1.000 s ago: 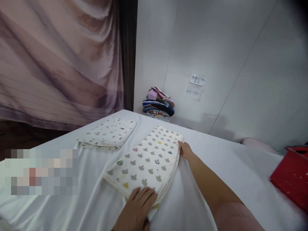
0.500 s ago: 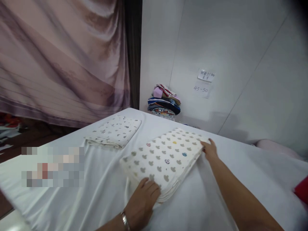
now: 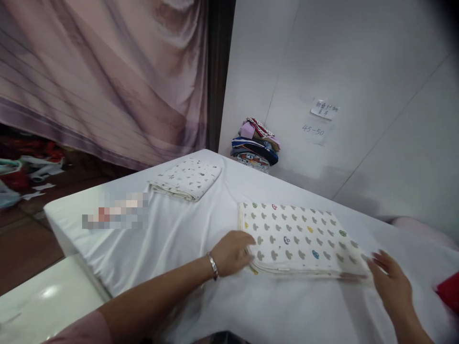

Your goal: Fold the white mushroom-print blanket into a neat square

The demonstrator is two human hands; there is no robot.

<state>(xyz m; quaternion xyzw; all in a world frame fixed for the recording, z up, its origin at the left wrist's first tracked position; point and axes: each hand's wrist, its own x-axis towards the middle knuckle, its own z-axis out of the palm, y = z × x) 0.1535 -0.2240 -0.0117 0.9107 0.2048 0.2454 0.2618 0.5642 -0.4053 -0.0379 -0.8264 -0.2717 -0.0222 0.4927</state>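
Observation:
A folded white cloth with grey mushroom shapes and a few coloured ones spreads before me, its layered edge towards me. My left hand, a silver bracelet at its wrist, is closed on the cloth's left edge with the fingertips over the top. At the opposite end, my right hand grips the near right corner; part of its grasp is hidden. Farther left lies a second folded white cloth with small dark prints, apart from both hands.
White sheeting covers the table. Several folded fabrics form a stack by the wall, below paper notes. A pink curtain hangs at left. A red object shows at the right edge; a blurred patch lies left.
The mushroom-print cloth has turned so its long side faces me and has shifted right in view. Both hands moved with it, the left to its left edge. The view has swung too.

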